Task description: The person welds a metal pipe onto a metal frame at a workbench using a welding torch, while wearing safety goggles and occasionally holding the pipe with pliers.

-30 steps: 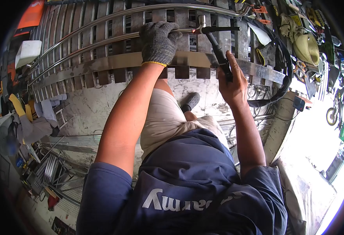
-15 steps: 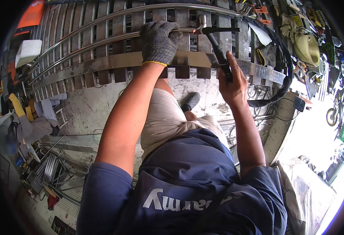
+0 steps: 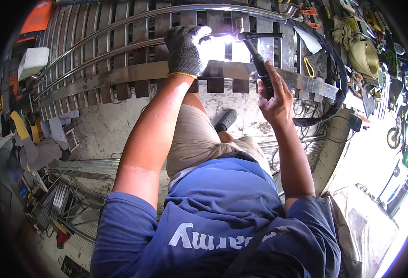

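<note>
At the upper left of the frame an orange sheet (image 3: 39, 16) and a white block (image 3: 32, 60) lie beside a panel of steel slats (image 3: 90, 32), which fills the top of the picture. Across the slats run a flat steel bar (image 3: 120, 75) and two curved tubes: the upper curved tube (image 3: 190, 7) arcs along the top edge, and the lower curved tube (image 3: 143, 43) runs below it.

The left hand (image 3: 185, 46), in a grey knit glove with a yellow cuff, is top centre, its fingers wrapped tightly round the lower curved tube. Just to its right a white welding glare (image 3: 222, 45) washes out the metal and lights the glove's fingertips.

The welding torch (image 3: 259, 62) rises from the right of centre, and its head meets the glare beside a short upright stub (image 3: 239, 25). The bare right hand (image 3: 274, 102) is closed round the torch handle below the flat bar.

Below the slats, between the two arms, a grey shoe (image 3: 225, 119) rests on the pale floor.

A black hose (image 3: 336, 88) loops down the right side. A spare glove (image 3: 311, 66) lies on the slats just inside the loop, with cluttered tools beyond at the upper right.
</note>
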Demonstrator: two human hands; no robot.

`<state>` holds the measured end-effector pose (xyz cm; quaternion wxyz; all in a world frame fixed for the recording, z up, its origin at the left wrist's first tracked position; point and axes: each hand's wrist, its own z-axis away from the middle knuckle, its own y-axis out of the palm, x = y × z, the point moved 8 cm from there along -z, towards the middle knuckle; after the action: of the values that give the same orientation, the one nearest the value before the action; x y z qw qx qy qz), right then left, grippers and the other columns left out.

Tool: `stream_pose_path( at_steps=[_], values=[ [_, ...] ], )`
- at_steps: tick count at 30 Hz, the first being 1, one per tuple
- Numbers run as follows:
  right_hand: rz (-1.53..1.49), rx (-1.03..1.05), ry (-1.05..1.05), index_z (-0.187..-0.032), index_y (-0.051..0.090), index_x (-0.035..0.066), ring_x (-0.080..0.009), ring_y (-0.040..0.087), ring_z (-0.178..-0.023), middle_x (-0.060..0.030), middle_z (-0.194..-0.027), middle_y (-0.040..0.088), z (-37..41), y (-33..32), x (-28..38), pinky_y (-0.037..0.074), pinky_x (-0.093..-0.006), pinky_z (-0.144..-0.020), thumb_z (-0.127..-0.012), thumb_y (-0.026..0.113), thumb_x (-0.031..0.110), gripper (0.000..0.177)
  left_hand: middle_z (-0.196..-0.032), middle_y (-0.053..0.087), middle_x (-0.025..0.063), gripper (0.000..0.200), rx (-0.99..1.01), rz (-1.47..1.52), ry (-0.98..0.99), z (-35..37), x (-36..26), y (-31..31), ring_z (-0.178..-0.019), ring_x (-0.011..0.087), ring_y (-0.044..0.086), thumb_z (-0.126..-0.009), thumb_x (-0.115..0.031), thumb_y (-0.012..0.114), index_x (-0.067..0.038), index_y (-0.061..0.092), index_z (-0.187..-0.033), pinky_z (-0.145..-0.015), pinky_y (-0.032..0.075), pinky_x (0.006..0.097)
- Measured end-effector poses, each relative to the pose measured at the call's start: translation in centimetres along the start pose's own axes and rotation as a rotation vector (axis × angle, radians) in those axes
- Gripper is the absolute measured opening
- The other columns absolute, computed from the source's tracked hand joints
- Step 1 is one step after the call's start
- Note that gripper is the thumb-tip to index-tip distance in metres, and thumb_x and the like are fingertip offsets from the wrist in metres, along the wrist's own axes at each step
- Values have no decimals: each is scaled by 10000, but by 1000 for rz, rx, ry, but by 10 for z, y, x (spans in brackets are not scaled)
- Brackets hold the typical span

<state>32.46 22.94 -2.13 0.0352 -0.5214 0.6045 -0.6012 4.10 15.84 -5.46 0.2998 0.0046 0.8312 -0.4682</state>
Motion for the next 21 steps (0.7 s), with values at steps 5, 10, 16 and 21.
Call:
stream_pose_path(
  at_steps=[5, 10, 16, 21],
  values=[
    [-178, -205, 108, -1796, 321, 71, -280, 826, -827, -219, -1068, 825, 4, -15, -25, 647, -382, -724, -1046, 808, 95, 895, -1160, 848, 100, 267, -20, -13, 1, 0, 1, 1, -1151, 366, 740, -893, -304, 908, -154, 883, -1112, -1088, 544, 490],
    [-327, -312, 280, -1795, 271, 56, -147, 755, -784, -138, -1023, 820, -10, -31, -60, 589, -295, -670, -1090, 771, 68, 864, -1166, 839, 105, 277, 4, -21, -27, 0, -2, 1, -1152, 373, 732, -897, -298, 907, -148, 876, -1128, -1090, 541, 492],
    [-575, -342, 450, -1793, 230, 41, -82, 627, -648, -88, -937, 764, -2, -30, -87, 496, -256, -581, -1128, 733, 53, 834, -1150, 837, 105, 286, 15, 15, -30, 0, 2, 3, -1146, 370, 733, -887, -293, 913, -144, 873, -1128, -1076, 544, 491],
    [-548, -369, 429, -1795, 231, 49, -93, 636, -677, -113, -990, 784, 1, -26, -91, 502, -258, -602, -1136, 739, 81, 832, -1154, 839, 101, 283, 30, -2, -44, 0, -1, 0, -1148, 354, 738, -882, -289, 915, -142, 878, -1121, -1077, 545, 485]
  ],
)
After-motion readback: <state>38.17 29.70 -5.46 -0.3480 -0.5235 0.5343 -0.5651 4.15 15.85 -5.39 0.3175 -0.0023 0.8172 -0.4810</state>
